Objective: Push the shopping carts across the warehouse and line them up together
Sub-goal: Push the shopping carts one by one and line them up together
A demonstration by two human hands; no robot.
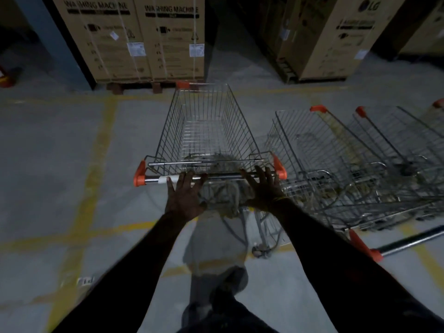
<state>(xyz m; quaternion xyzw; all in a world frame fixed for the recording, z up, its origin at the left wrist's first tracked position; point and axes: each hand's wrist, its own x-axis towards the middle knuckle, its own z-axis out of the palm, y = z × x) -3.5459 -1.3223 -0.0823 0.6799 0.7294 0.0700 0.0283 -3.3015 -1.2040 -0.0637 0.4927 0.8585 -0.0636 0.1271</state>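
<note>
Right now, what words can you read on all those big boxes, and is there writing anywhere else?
"WASHING MACHINE": left cardboard box, near its top.
"WASHING MACHINE": the box beside it, near its top.
"LG": right cardboard box, at its top; the dark line below is too blurred to read.
White stickers and small print on the boxes: too small to read.
White marking on the floor: blurred, unreadable.
Shopping carts: no writing visible.
</note>
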